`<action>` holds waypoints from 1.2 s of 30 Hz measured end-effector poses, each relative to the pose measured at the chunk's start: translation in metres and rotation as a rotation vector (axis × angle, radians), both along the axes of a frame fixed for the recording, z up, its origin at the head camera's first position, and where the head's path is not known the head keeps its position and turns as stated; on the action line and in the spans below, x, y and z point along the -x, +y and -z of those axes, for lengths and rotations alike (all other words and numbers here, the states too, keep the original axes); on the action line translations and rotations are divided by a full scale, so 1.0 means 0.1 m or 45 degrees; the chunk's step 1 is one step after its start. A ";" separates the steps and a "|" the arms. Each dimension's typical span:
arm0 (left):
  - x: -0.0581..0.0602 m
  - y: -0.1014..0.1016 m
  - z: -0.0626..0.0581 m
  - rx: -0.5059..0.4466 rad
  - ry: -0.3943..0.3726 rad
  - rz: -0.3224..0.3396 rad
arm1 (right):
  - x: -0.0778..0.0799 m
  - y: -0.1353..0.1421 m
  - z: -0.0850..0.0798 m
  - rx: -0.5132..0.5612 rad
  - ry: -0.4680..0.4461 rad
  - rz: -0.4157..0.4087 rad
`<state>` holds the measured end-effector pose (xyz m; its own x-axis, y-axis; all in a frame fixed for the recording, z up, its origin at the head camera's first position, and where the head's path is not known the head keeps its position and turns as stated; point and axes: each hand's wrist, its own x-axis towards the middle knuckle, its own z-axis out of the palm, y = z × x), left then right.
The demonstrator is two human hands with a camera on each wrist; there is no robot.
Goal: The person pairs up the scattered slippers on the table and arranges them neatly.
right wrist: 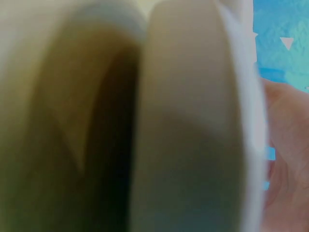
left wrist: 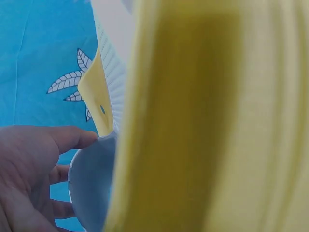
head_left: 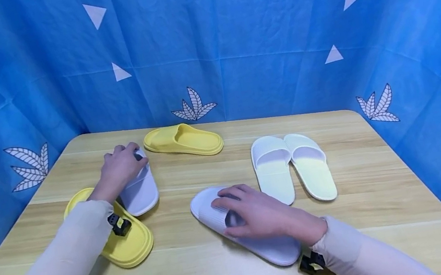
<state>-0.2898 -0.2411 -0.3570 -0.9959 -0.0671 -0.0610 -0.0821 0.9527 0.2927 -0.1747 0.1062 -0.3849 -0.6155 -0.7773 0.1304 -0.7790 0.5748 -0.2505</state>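
Observation:
My left hand [head_left: 118, 169] is at the strap end of a pale lavender-white slipper [head_left: 142, 192] on the left side of the table. In the left wrist view its thumb and fingers hold the rounded edge of a grey-looking strap [left wrist: 91, 183]. A yellow slipper [head_left: 131, 245] lies beneath my left wrist and fills much of that wrist view. Front and centre, my right hand [head_left: 257, 214] grips the ribbed strap of another pale slipper [head_left: 278, 247], whose toe points to the far left. That slipper [right wrist: 188, 121] shows large and blurred in the right wrist view, partly hiding the hand.
A second yellow slipper [head_left: 199, 142] lies sideways near the table's back edge. Two white ribbed slippers [head_left: 274, 177] lie side by side at the right, beyond my right hand. Blue patterned cloth [head_left: 221, 35] hangs behind and around the wooden table [head_left: 366, 171].

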 end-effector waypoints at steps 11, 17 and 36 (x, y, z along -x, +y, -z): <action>-0.07 0.11 0.01 0.031 0.054 0.048 | 0.06 -0.03 -0.01 0.005 -0.011 0.058; -0.09 0.15 0.01 0.025 0.088 0.070 | 0.09 -0.05 -0.03 0.025 -0.017 0.117; -0.22 0.29 -0.01 0.020 0.126 0.118 | 0.24 -0.11 -0.02 0.043 0.019 0.342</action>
